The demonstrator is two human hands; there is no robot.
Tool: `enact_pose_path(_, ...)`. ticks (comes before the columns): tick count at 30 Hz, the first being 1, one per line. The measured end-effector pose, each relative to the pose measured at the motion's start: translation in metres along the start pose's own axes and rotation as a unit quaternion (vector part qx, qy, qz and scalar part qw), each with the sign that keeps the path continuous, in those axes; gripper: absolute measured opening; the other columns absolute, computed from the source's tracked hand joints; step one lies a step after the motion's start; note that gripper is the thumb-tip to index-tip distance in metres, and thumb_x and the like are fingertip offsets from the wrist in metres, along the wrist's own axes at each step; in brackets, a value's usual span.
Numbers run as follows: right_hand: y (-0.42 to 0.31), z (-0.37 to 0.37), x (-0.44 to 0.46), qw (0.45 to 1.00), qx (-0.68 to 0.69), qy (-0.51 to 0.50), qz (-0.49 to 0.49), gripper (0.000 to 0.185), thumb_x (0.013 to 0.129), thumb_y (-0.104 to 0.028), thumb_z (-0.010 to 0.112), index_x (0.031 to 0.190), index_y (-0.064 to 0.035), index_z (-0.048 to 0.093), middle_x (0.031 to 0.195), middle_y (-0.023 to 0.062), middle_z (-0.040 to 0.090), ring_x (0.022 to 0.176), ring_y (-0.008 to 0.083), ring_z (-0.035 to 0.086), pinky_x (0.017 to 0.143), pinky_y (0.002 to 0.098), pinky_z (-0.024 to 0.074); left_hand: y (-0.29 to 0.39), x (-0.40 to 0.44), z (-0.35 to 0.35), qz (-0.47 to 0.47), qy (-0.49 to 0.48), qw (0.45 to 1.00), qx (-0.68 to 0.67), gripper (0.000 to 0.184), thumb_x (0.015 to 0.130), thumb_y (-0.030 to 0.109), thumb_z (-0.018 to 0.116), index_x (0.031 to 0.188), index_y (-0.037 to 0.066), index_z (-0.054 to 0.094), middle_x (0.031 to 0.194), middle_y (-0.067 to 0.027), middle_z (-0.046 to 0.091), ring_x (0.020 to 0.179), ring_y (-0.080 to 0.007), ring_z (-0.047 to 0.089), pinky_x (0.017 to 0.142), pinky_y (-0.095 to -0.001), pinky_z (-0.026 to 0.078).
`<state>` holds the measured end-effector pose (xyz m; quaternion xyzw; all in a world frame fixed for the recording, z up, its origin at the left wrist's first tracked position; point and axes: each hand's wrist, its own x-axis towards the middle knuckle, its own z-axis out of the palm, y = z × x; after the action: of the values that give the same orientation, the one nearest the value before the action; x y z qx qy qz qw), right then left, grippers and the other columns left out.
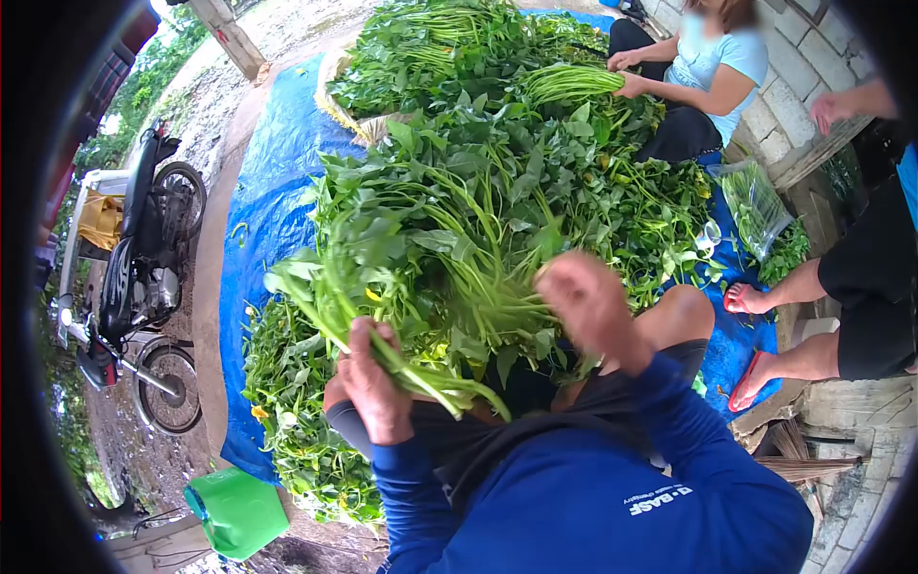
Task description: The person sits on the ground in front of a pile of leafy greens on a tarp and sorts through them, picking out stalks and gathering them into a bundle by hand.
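My left hand (pixel 375 381) is closed around a bunch of long green water spinach stems (pixel 330 304), held above my lap with the cut ends pointing toward me. Smeared by motion, my right hand (pixel 595 308) is raised over the near edge of the large leafy heap, above my right knee. Its fingers are too blurred to show whether anything is in them. Between the hands, loose water spinach (pixel 478 239) lies in a thick heap with arrow-shaped leaves and pale stems.
A blue tarp (pixel 273 182) lies under the greens. Across the heap a seated person (pixel 712 81) holds a bundle of stems (pixel 574 84). Another person's sandalled feet (pixel 751 378) are at right, near a plastic bag (pixel 755 206) of greens. A green container (pixel 239 515) and motorcycle (pixel 143 268) stand left.
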<state>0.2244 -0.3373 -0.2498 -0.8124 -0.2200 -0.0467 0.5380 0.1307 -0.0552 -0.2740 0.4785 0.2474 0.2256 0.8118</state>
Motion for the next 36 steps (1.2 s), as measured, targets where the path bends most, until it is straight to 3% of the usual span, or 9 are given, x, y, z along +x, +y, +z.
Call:
enact_pose_path(1, 0.022, -0.018, 0.012, 0.996, -0.044, 0.010, 0.082, 0.011, 0.098, -0.009, 0.070, 0.106, -0.0029, 0.073, 0.097, 0.0137, 0.072, 0.090, 0.0331, 0.070, 0.082, 0.0426, 0.0562, 0.013, 0.001, -0.004, 0.004, -0.019, 1.000, -0.014, 0.026, 0.108, 0.035, 0.066, 0.107, 0.009, 0.064, 0.081, 0.0015, 0.061, 0.065, -0.0061, 0.053, 0.054, -0.0215, 0.042)
enact_pose_path(4, 0.104, -0.023, 0.043, 0.927, -0.342, 0.150, -0.041, 0.022, 0.097, -0.018, 0.065, 0.110, -0.0036, 0.075, 0.097, 0.0161, 0.074, 0.087, 0.0353, 0.072, 0.081, 0.0477, 0.0575, 0.025, 0.009, -0.013, -0.038, -0.062, 0.986, -0.148, 0.029, 0.109, 0.040, 0.066, 0.106, 0.011, 0.064, 0.078, 0.0036, 0.059, 0.063, -0.0061, 0.050, 0.053, -0.0213, 0.040)
enact_pose_path(7, 0.109, 0.020, 0.098, 0.993, -0.106, 0.032, 0.044, 0.028, 0.095, -0.026, 0.063, 0.109, -0.0073, 0.078, 0.099, 0.0161, 0.077, 0.088, 0.0370, 0.073, 0.084, 0.0486, 0.0580, 0.025, 0.006, -0.004, -0.102, -0.056, 0.978, -0.171, 0.028, 0.106, 0.039, 0.070, 0.108, 0.011, 0.065, 0.077, 0.0053, 0.054, 0.064, -0.0075, 0.049, 0.055, -0.0225, 0.040)
enact_pose_path(11, 0.137, 0.096, 0.153, 0.942, -0.309, -0.131, -0.018, 0.024, 0.087, -0.022, 0.063, 0.089, -0.0026, 0.077, 0.100, 0.0226, 0.077, 0.091, 0.0452, 0.073, 0.084, 0.0525, 0.0608, 0.020, -0.014, 0.005, -0.082, -0.017, 0.988, -0.133, 0.018, 0.105, 0.019, 0.073, 0.108, 0.004, 0.064, 0.082, 0.0002, 0.058, 0.070, -0.0086, 0.053, 0.061, -0.0229, 0.043)
enact_pose_path(12, 0.131, 0.105, 0.160, 0.958, -0.224, -0.125, 0.130, 0.028, 0.083, -0.021, 0.065, 0.096, 0.0003, 0.078, 0.108, 0.0254, 0.077, 0.100, 0.0463, 0.074, 0.089, 0.0530, 0.0612, 0.017, -0.014, 0.002, -0.072, 0.013, 0.992, -0.107, 0.017, 0.105, 0.021, 0.073, 0.105, 0.006, 0.064, 0.079, 0.0015, 0.057, 0.067, -0.0076, 0.051, 0.059, -0.0224, 0.041)
enact_pose_path(17, 0.163, 0.141, 0.188, 0.951, -0.206, -0.191, 0.128, 0.036, 0.085, -0.027, 0.069, 0.106, 0.0006, 0.079, 0.112, 0.0282, 0.075, 0.104, 0.0430, 0.074, 0.090, 0.0471, 0.0600, 0.022, -0.018, -0.015, -0.051, 0.021, 0.998, -0.026, 0.017, 0.104, 0.022, 0.074, 0.100, 0.008, 0.066, 0.074, 0.0022, 0.059, 0.062, -0.0057, 0.051, 0.054, -0.0205, 0.040)
enact_pose_path(20, 0.088, 0.085, 0.171, 0.966, 0.131, -0.137, 0.176, 0.038, 0.078, -0.025, 0.085, 0.105, 0.0003, 0.079, 0.090, 0.0083, 0.076, 0.079, 0.0221, 0.068, 0.071, 0.0379, 0.0537, 0.018, 0.003, -0.037, -0.046, -0.004, 0.999, 0.009, 0.022, 0.105, 0.033, 0.073, 0.095, 0.016, 0.062, 0.075, 0.0066, 0.057, 0.060, -0.0032, 0.048, 0.054, -0.0201, 0.038)
enact_pose_path(23, 0.046, 0.052, 0.160, 0.886, 0.372, -0.182, 0.207, 0.028, 0.088, -0.015, 0.082, 0.107, 0.0032, 0.074, 0.089, 0.0046, 0.074, 0.075, 0.0096, 0.065, 0.067, 0.0263, 0.0503, 0.022, 0.005, -0.029, -0.023, -0.029, 0.999, 0.007, 0.022, 0.107, 0.034, 0.070, 0.098, 0.015, 0.063, 0.075, 0.0070, 0.056, 0.061, -0.0028, 0.048, 0.054, -0.0193, 0.039)
enact_pose_path(36, 0.006, 0.021, 0.072, 0.956, 0.280, -0.035, 0.082, 0.044, 0.092, -0.016, 0.083, 0.129, 0.0057, 0.071, 0.102, 0.0068, 0.075, 0.084, 0.0104, 0.067, 0.070, 0.0273, 0.0536, 0.023, 0.005, 0.014, 0.049, -0.079, 0.993, 0.076, 0.022, 0.103, 0.026, 0.074, 0.105, 0.006, 0.064, 0.082, -0.0002, 0.060, 0.068, -0.0091, 0.056, 0.058, -0.0238, 0.044)
